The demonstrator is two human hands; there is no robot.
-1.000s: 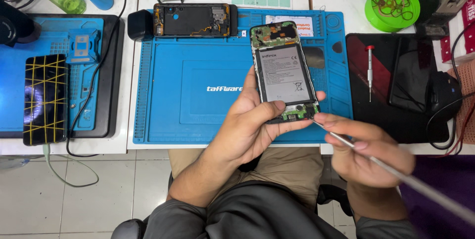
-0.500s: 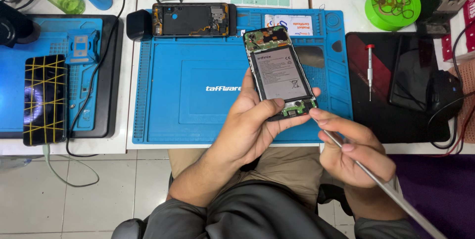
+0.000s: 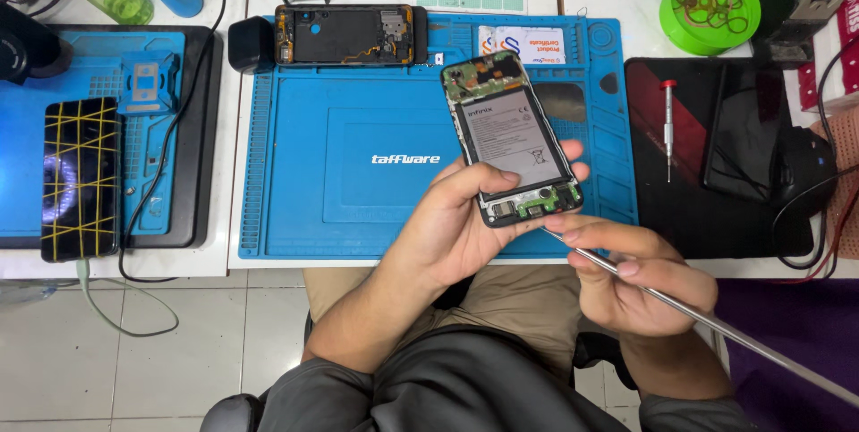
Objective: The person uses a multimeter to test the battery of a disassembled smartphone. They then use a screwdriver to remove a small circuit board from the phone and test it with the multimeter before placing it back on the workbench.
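The left hand (image 3: 465, 222) is wrapped around the lower half of an opened phone (image 3: 512, 139), fingers clamped on its edges, holding it above the near right part of the blue repair mat (image 3: 295, 217). The phone's long axis runs away from the person, tilted a little leftward at the far end, its battery face up and its bottom circuit board nearest the body. The right hand (image 3: 640, 275) is closed on a thin metal rod (image 3: 716, 325), whose tip touches or nearly touches the phone's near right corner. The rod slants away toward the person's right. Another stripped phone (image 3: 344, 36) lies at the mat's far edge, a small screwdriver (image 3: 668, 128) on the black pad (image 3: 653, 208) beyond the mat's right edge.
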